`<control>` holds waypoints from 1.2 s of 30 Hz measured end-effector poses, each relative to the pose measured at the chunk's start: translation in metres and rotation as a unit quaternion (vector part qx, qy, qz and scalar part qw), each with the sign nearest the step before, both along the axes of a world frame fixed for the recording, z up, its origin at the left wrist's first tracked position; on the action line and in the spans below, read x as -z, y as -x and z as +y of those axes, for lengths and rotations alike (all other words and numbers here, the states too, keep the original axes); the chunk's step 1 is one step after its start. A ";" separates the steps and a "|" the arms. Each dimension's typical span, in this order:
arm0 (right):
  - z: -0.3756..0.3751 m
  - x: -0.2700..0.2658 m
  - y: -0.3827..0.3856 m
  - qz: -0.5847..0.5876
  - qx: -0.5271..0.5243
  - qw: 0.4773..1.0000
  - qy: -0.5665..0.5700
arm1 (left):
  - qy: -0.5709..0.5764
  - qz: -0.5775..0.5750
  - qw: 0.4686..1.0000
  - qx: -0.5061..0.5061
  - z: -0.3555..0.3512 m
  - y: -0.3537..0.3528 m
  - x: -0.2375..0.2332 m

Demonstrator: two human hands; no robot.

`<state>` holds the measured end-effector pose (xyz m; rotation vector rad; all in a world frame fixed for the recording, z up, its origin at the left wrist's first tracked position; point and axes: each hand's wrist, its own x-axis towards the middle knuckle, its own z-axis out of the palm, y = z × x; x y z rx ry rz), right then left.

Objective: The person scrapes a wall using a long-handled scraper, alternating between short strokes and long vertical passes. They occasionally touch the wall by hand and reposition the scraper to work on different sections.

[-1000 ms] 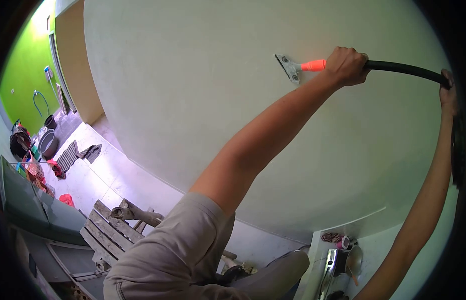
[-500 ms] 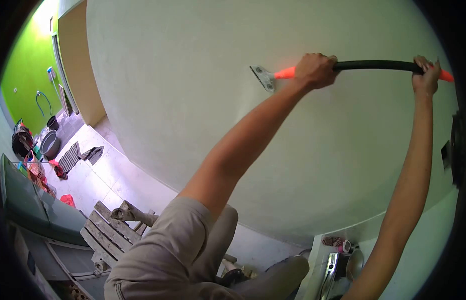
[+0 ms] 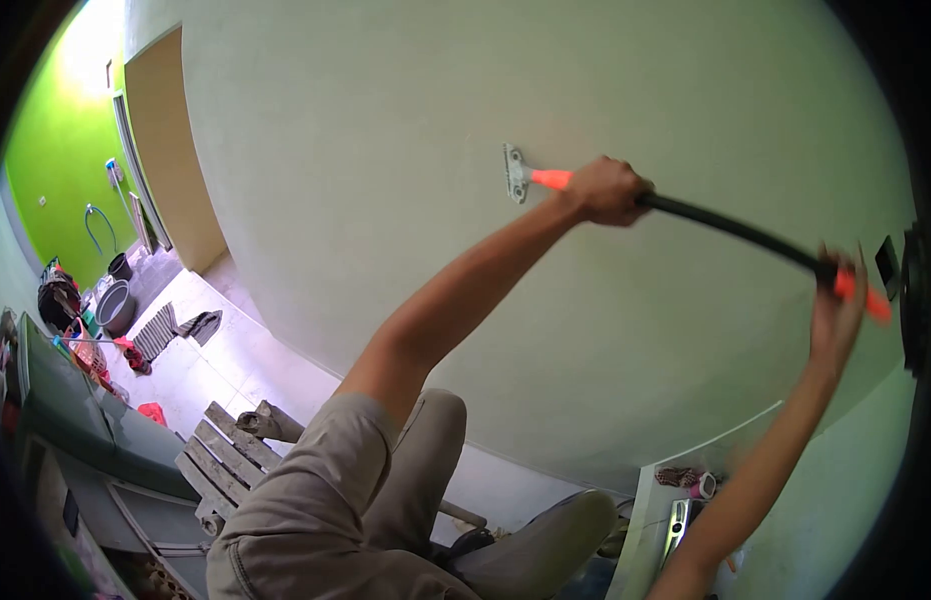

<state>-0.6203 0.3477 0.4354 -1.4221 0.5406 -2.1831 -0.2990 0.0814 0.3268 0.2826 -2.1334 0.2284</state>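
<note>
A long-handled scraper [image 3: 730, 225] with a black shaft, orange sections and a flat grey-white head [image 3: 515, 174] is in both of my hands. My left hand [image 3: 607, 190] is closed around the handle just behind the orange neck. At the far end, my right hand [image 3: 835, 290] holds the handle by its orange grip, slightly blurred. The scraper's head overlaps the pale green wall [image 3: 405, 250], its blade edge pointing left. From the head, the shaft slopes down to the right.
A wooden slatted chair [image 3: 225, 455] stands below on the left. A basin [image 3: 116, 308] and striped cloth [image 3: 157, 332] lie on the tiled floor beyond. A ledge with a stove [image 3: 677, 525] is at lower right. A dark object [image 3: 915, 300] is mounted at the right edge.
Both hands have lowered, my right hand much more, so the scraper's shaft now slants down to the right. The head has turned more upright, and the view has shifted slightly.
</note>
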 end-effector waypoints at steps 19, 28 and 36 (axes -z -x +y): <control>0.185 0.317 0.020 0.310 0.383 0.764 -0.416 | -0.001 -0.224 0.965 0.136 0.064 0.052 0.135; 0.120 0.368 0.043 0.316 0.329 0.820 -0.346 | 0.076 -0.233 0.967 0.067 0.048 0.064 0.140; 0.109 0.397 0.041 0.273 0.338 0.827 -0.357 | 0.097 -0.215 0.967 0.097 0.034 0.072 0.146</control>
